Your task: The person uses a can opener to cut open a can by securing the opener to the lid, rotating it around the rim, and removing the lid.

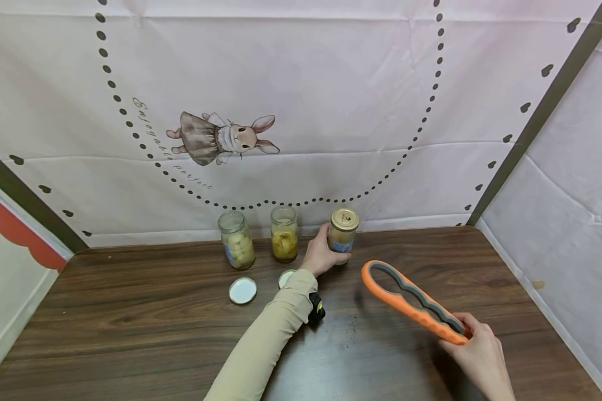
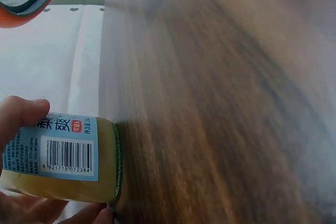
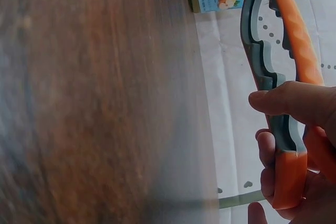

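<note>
At the back of the table, my left hand (image 1: 321,256) grips a glass jar (image 1: 343,245) by its side, with thumb and fingers around it. A gold lid (image 1: 345,219) is on this jar, and its blue label with a barcode (image 2: 69,156) faces the left wrist view. At the right, my right hand (image 1: 481,353) holds an orange and grey jar opener (image 1: 406,308) by its handle end. The opener's looped end is raised over the table and points toward the jar. In the right wrist view, the thumb lies across the opener's grey notched inner edge (image 3: 257,59).
Two lidless jars of pale fruit, one at the left (image 1: 238,248) and one in the middle (image 1: 283,242), stand left of my left hand. A white lid (image 1: 243,291) lies before them; another lid (image 1: 285,277) is partly behind my sleeve. A cloth-covered wall (image 1: 341,111) borders the table's back.
</note>
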`<state>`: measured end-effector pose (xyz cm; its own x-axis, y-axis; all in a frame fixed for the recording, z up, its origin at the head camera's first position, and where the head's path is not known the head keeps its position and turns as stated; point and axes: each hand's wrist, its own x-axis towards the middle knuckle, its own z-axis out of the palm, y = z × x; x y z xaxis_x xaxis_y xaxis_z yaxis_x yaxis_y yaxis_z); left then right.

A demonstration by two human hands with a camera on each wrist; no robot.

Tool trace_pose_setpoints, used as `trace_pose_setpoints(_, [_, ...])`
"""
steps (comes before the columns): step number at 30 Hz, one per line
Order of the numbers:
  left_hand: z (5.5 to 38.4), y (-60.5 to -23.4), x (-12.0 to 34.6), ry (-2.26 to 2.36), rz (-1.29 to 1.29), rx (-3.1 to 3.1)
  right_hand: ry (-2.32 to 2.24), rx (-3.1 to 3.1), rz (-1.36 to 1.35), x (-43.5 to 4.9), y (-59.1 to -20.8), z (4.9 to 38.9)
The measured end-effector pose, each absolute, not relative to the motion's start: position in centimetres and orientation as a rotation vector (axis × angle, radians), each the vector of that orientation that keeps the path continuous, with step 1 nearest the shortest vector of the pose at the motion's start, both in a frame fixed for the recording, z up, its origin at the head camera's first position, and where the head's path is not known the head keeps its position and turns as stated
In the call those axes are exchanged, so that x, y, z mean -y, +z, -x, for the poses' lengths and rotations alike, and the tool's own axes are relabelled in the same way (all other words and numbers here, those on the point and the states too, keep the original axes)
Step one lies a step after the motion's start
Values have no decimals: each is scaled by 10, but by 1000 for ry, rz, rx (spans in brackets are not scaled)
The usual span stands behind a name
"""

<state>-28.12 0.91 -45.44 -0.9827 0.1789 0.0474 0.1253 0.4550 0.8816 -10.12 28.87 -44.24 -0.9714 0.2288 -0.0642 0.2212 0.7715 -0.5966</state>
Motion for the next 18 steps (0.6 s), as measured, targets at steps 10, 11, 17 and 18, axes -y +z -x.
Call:
trace_pose_setpoints(10, [276, -455, -9, 1685, -268, -2567, 986, 2927, 378, -289, -441, 99])
trace_pose_setpoints(11, [275, -455, -9, 1687, -276, -2563, 984, 2926, 379, -289, -441, 99])
trace_pose_setpoints(17, [266, -455, -7, 1658, -322, -2550, 977, 2908, 371, -289, -443, 98])
trace_pose_setpoints(18, [264, -455, -6, 1650, -334, -2555, 981, 2903, 371, -289, -443, 98])
